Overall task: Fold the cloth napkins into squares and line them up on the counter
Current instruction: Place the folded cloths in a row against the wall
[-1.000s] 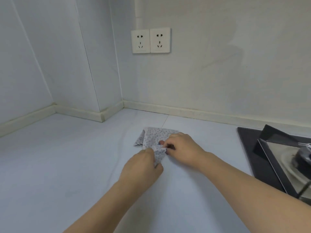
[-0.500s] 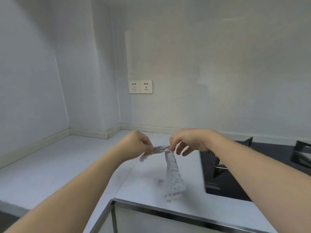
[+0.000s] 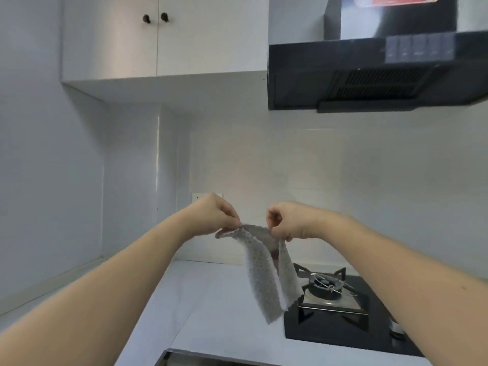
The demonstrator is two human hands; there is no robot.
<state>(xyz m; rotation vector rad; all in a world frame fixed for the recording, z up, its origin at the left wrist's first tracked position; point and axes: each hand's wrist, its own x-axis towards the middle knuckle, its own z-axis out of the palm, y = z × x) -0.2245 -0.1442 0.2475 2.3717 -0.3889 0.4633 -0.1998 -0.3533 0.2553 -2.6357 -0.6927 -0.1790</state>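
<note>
Here we pinch the napkin (image 3: 266,273) by its top edge, left hand (image 3: 215,217) and right hand (image 3: 286,220) level and close, its length hanging straight down above the counter (image 3: 211,307)

Napkin (image 3: 266,276): I read it as grey with a fine pattern of small dark specks, paler, near white, along one hanging edge. Tabletop (image 3: 216,299): pale bluish white, plain. Wall tiles (image 3: 343,180): off-white, plain. Upper cabinet (image 3: 158,38): white doors, two dark round knobs. Range hood (image 3: 369,75): black, with a red label on its upper part. Hob (image 3: 330,331): glossy black surface, silver steel burner tray, black pan supports. Socket plate (image 3: 196,198): white.
</note>
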